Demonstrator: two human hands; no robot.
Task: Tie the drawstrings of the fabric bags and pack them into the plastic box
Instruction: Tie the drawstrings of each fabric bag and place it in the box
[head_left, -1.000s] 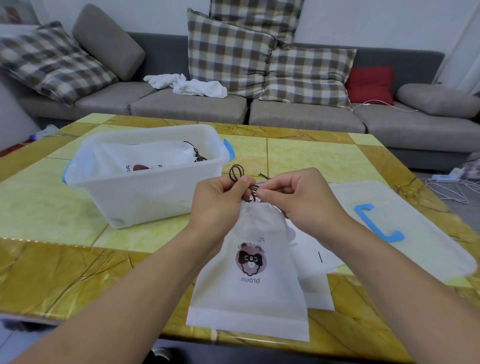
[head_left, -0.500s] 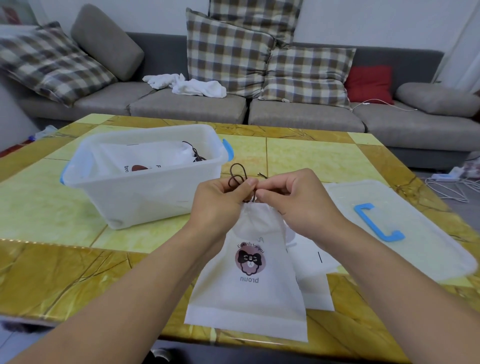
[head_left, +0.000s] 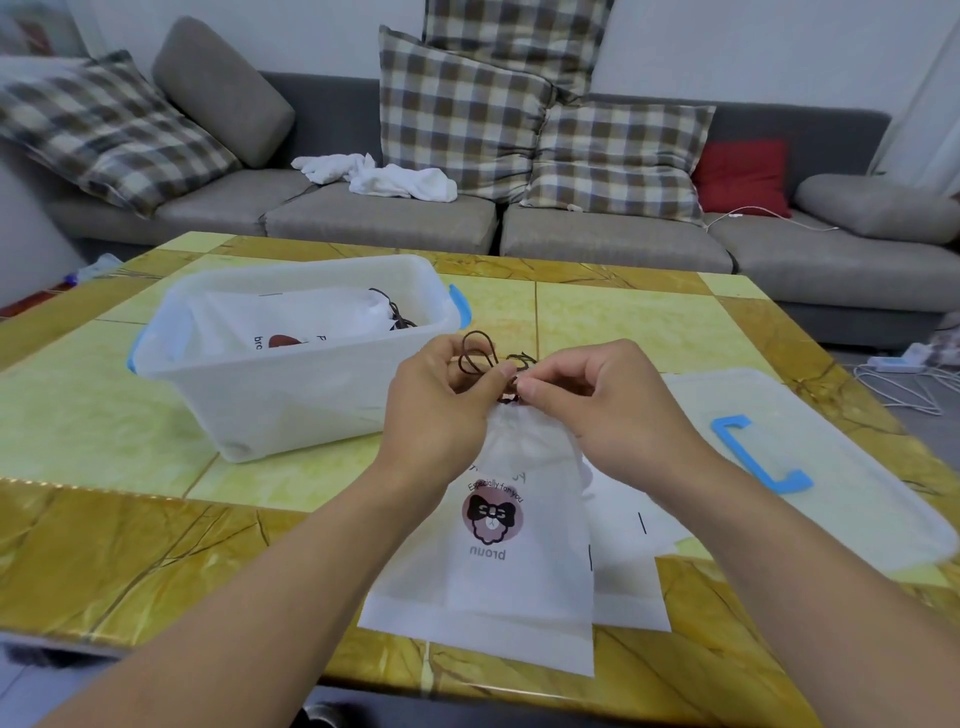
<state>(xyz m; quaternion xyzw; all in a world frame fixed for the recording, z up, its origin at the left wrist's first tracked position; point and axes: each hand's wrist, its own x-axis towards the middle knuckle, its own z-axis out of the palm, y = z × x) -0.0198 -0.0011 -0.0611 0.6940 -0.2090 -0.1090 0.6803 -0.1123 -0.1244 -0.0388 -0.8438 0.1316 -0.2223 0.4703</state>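
White fabric bag (head_left: 511, 540) lies on the near edge of the yellow marble table (head_left: 104, 551), its gathered neck raised where the left hand (head_left: 441, 410) and right hand (head_left: 597, 410) both pinch the dark drawstring (head_left: 475, 356). More bags (head_left: 628, 566) lie beneath; the plastic box (head_left: 291, 358) far left holds one, the lid (head_left: 810, 467) right.

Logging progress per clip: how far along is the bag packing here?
Done: one tied bag lies in the plastic box. In hand: left hand and right hand pinch the drawstring of the front bag. Left: more bags underneath.
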